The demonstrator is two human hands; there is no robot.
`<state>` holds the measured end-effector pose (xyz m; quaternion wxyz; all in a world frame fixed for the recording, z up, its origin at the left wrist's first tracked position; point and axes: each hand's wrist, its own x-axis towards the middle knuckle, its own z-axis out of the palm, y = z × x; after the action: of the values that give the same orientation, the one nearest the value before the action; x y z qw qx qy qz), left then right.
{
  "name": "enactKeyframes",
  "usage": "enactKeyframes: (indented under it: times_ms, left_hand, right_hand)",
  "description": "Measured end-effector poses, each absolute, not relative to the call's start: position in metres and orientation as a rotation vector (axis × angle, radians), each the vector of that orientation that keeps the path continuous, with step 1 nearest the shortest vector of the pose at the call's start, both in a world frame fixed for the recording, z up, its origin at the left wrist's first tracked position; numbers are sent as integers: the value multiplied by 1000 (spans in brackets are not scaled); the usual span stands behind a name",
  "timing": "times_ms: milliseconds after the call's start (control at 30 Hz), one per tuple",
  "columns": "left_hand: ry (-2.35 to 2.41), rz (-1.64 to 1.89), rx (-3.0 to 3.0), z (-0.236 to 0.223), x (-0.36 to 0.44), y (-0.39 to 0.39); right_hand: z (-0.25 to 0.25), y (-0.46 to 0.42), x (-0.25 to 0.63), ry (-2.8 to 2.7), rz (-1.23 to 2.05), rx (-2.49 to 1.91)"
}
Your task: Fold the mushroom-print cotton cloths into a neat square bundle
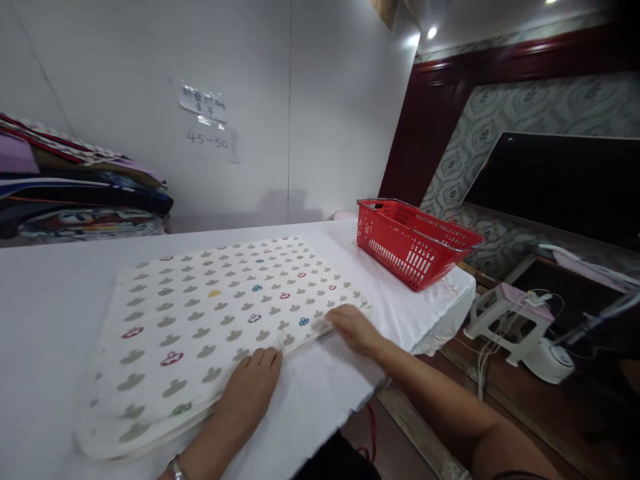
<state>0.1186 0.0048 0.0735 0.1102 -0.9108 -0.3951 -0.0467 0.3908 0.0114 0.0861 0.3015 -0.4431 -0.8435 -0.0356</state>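
A cream folded cloth point(190, 360) lies spread on the white-covered table, printed with grey mouse-head shapes and a few coloured ones. At the middle of its near edge, my left hand point(253, 387) has its fingers curled over the fabric, the thumb mostly hidden. Farther right along that edge, my right hand point(354, 328) pinches the cloth near its right corner, its fingertips a little blurred. Between my hands the edge runs fairly straight. At the near left the corner is rounded, and layered edges show there.
A red plastic basket point(400, 240) with metal handles stands at the table's far right end. Stacked folded fabrics point(85, 193) sit at the back left against a white wall point(320, 120) with paper labels. Beyond the table are a stool point(515, 320), cables and a dark screen point(565, 187).
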Motion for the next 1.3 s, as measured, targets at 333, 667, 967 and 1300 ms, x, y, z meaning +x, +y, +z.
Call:
enactKeyframes:
  times_ms: [333,667,967,1300]
  left_hand:
    - [-1110,-283,-2661,64,118,8]
    - [-1108,-409,-2676,60,118,10]
    - [-1093,-453,-2646,58,118,10]
    - [-1173,-385,-2733,65,119,10]
  right_hand:
    - [97,37,481,-1341,565,-2184]
    - [114,55,475,-1247,858,-2187]
    - [103,49,478,-1247,923,-2344]
    - [106,51,473,-1218,869,-2300]
